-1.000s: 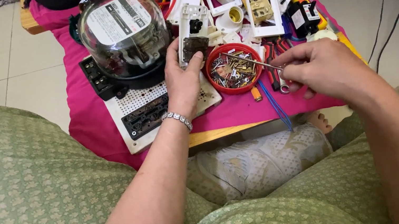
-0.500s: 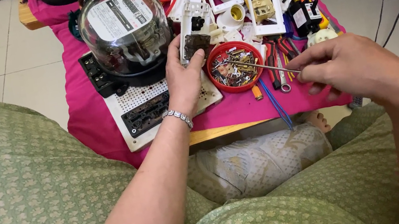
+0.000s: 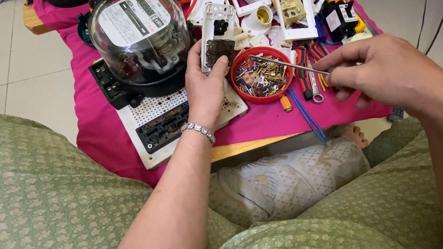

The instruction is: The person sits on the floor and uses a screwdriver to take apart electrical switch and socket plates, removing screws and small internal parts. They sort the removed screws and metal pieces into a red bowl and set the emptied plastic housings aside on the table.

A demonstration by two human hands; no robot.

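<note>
**Picking at small parts over the red dish**

Pinching a thin metal tool (image 3: pixel 288 65), the right hand (image 3: pixel 382 72) is holding its tip over the red dish (image 3: pixel 261 76) of screws. The left hand (image 3: pixel 205 88) is gripping a white switch module (image 3: pixel 217 39) just beside the dish.

Label, one: white rectangular plate with a black band along its upper edge and dark print, tilted, inside the clear dome of the electric meter (image 3: pixel 139 37), up and to the left of the left hand (image 3: pixel 207 88). No packages, signs or screens.
</note>
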